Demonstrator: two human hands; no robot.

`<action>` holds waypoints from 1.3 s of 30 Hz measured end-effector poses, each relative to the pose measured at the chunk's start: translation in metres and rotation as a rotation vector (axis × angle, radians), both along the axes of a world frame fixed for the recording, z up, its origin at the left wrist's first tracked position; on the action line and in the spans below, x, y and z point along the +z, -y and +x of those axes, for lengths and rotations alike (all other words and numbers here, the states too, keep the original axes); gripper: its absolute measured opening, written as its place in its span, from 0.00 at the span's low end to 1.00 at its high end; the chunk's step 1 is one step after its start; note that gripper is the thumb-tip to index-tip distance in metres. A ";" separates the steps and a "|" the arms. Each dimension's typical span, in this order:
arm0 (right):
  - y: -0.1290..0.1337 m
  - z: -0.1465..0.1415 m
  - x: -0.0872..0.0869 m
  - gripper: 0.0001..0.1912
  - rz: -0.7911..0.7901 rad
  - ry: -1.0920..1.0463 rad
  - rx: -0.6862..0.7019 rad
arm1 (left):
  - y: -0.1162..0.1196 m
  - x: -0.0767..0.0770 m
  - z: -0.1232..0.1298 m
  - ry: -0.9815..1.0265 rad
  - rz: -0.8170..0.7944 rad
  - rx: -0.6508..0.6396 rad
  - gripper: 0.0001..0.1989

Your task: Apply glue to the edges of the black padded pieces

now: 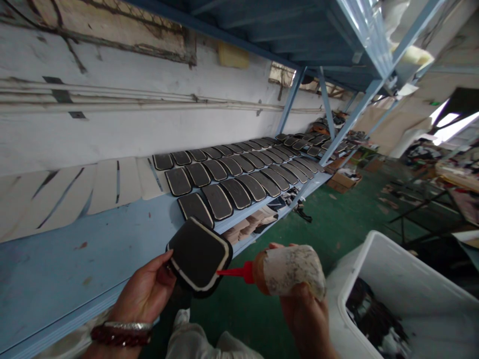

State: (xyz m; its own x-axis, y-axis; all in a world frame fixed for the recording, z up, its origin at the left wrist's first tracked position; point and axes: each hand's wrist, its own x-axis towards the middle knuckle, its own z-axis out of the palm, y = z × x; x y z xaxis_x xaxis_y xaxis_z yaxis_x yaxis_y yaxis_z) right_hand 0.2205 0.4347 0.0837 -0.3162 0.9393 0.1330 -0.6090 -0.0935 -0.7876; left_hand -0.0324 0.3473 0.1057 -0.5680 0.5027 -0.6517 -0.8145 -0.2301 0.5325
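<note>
My left hand (pixel 149 284) pinches the left edge of a dark, rounded flat panel (pixel 198 252), holding it tilted up in front of the shelf. A pale line runs along the panel's border. In my right hand (pixel 305 314) lies a squeeze bottle (pixel 292 269) with a smeared white body, its fingers wrapped round it. The bottle is on its side, and its red nozzle (pixel 234 271) points left, with the tip at the pale line near the panel's lower right edge. Rows of similar dark panels (pixel 217 201) lie on the blue shelf just beyond.
The blue shelf (pixel 112 244) runs along the white wall, with pale sheets (pixel 108 184) at its left. A blue upright post (pixel 350 119) and an upper deck (pixel 262 30) frame it. At lower right stands a white bin (pixel 344 284) with dark material inside. Cardboard boxes (pixel 342 182) sit farther back.
</note>
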 end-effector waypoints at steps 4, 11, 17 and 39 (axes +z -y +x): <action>0.005 -0.005 -0.009 0.40 -0.047 -0.018 0.036 | 0.001 0.000 -0.001 0.008 -0.007 0.033 0.15; 0.011 -0.036 -0.007 0.22 -0.468 -0.234 0.179 | 0.002 -0.003 -0.009 0.001 0.024 0.110 0.15; 0.016 -0.055 -0.027 0.23 -0.747 -0.387 0.311 | -0.010 -0.011 0.000 0.024 0.074 0.176 0.20; 0.017 -0.058 -0.033 0.28 -0.543 -0.357 0.418 | -0.005 -0.062 0.067 0.110 0.224 -0.490 0.14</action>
